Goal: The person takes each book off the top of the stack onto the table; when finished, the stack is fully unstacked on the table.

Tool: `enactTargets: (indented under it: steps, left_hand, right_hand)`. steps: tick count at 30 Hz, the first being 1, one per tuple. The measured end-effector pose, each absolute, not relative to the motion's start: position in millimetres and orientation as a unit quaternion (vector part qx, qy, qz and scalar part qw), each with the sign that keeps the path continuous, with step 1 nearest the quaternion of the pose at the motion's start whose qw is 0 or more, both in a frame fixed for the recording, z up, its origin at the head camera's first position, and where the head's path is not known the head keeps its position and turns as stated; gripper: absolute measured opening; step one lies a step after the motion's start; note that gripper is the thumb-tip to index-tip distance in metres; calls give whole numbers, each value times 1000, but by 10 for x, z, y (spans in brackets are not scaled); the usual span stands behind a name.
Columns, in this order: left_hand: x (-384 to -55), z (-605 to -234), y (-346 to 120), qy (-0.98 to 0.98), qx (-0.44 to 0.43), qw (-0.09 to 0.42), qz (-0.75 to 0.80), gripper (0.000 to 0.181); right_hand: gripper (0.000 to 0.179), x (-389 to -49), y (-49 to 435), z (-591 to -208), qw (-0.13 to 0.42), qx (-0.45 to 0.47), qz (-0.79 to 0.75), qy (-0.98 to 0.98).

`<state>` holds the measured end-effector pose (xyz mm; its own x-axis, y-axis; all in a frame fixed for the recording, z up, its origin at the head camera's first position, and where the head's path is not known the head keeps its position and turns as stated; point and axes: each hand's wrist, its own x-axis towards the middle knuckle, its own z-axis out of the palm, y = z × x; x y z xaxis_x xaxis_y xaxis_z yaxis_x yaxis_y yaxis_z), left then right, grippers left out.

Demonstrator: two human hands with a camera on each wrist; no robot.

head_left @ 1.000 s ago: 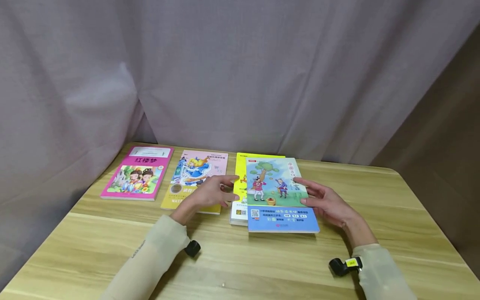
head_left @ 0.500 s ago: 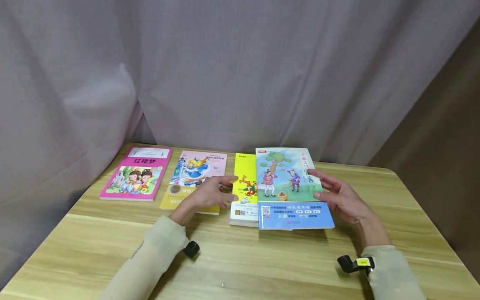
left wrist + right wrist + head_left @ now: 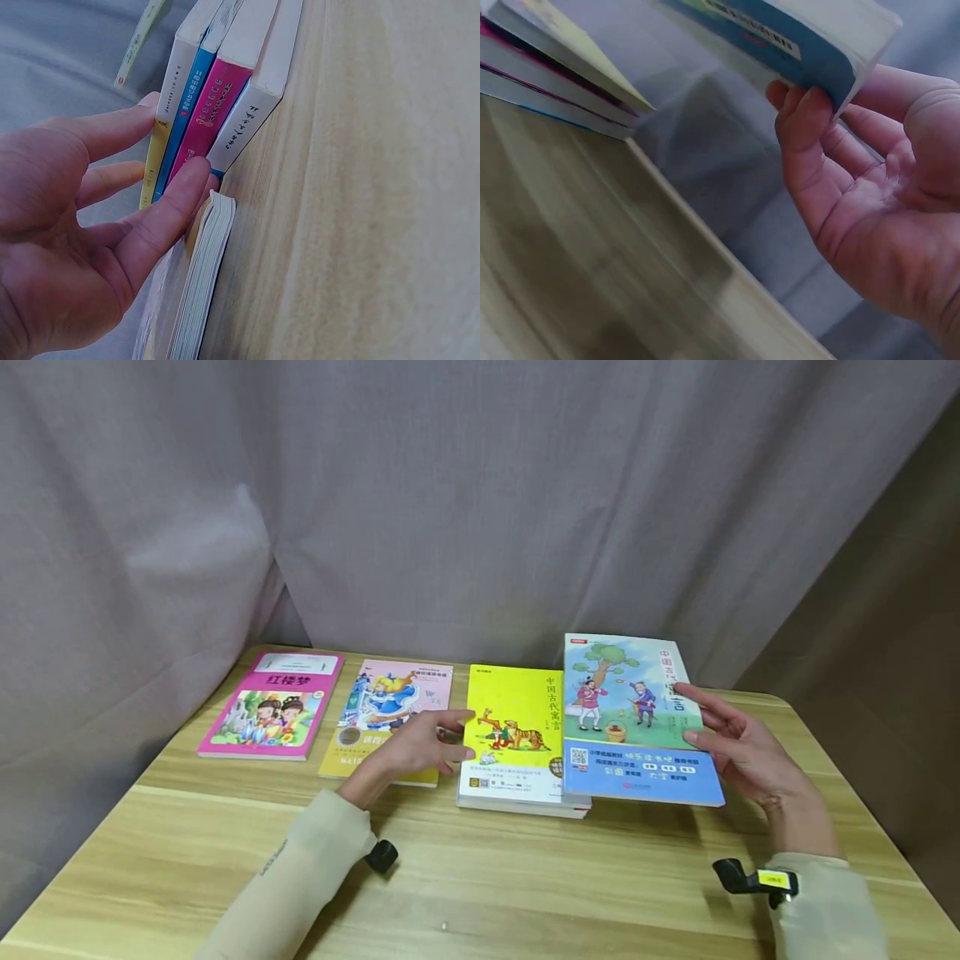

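My right hand point(image 3: 753, 760) grips the right edge of a storybook point(image 3: 630, 693) with a pale green and blue cover, thumb on top. In the right wrist view, its fingers point(image 3: 810, 124) curl under the raised book, whose blue back carries a barcode. To its left lies a stack topped by a yellow book point(image 3: 517, 697). My left hand point(image 3: 416, 745) rests at the stack's left side, fingers fairly straight. The left wrist view shows the stack's spines, including a pink one point(image 3: 210, 105), with the fingertips right against them.
A pink and yellow book point(image 3: 401, 689) with a blond girl on it lies under the left hand. Farther left is a magenta book point(image 3: 273, 703). The wooden table point(image 3: 480, 885) ends at a grey curtain point(image 3: 465, 527).
My right hand has lifted the pale green and blue storybook off the stack and carried it to the right, uncovering the yellow book. The left hand has stayed almost still.
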<state>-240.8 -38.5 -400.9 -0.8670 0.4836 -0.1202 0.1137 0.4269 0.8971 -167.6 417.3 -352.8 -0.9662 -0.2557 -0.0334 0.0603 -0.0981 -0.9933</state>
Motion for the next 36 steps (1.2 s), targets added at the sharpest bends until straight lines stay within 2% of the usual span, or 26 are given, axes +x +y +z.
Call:
enactTargets:
  steps: [15, 28, 36]
  left_hand:
    - [-2410, -4007, -370, 828, 179, 182, 499, 66]
    - [-2409, -4035, -383, 828, 179, 178, 500, 66]
    - [-2390, -4008, -389, 829, 178, 176, 500, 65]
  right_hand:
    - [65, -1609, 4627, -3655, 98, -44, -741, 662]
    - [68, -1732, 4568, -3941, 162, 38, -674, 720]
    - [77, -1764, 4490, -3967, 162, 46, -606, 777]
